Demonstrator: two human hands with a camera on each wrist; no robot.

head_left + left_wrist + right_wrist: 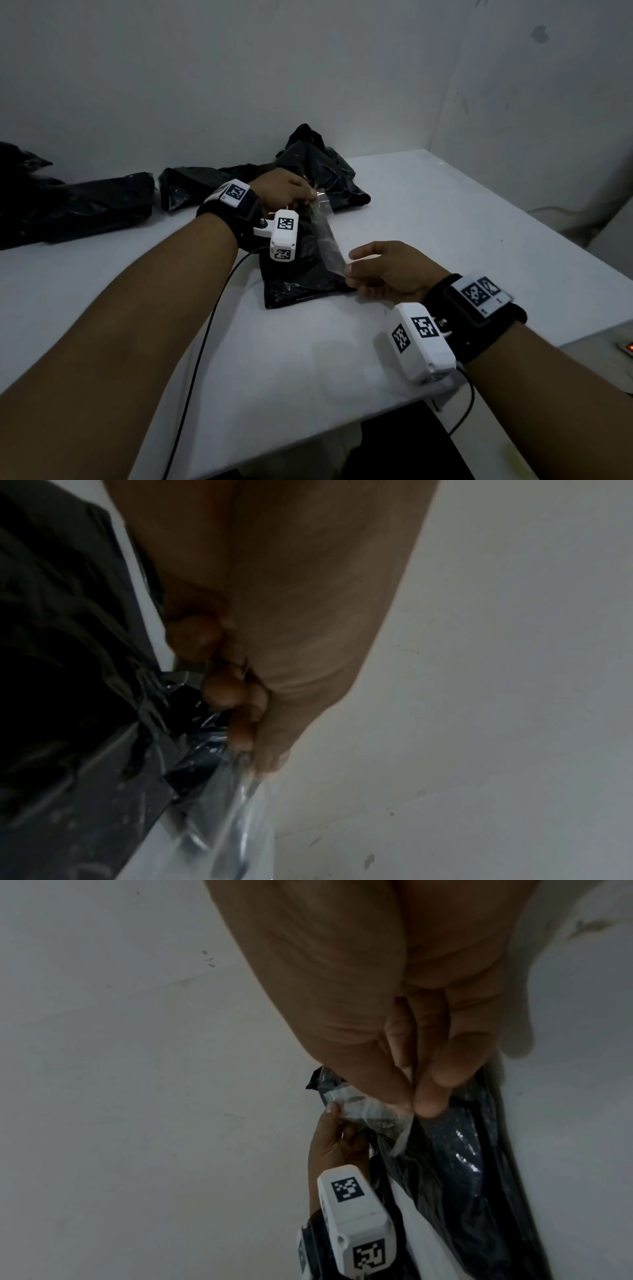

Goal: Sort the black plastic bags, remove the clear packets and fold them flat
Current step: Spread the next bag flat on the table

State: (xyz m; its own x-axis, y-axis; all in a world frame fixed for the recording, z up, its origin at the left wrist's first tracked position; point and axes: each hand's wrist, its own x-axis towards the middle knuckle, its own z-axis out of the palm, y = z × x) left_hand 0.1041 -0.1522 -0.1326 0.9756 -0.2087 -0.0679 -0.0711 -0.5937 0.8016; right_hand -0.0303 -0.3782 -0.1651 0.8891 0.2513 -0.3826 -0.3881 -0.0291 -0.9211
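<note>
A thin, clear plastic packet [325, 236] is pinched at each end: its far end by the left hand [284, 193], its near end between thumb and fingertips [433, 1096] of the right hand [387, 270]. It is held taut above a crumpled black plastic bag [301, 274] on the white worktop [445, 219], presumably so it can be lifted clear and flattened. Its long axis runs near to far, tilted slightly leftward at the far end. More black bags [85, 202] lie far left.
</note>
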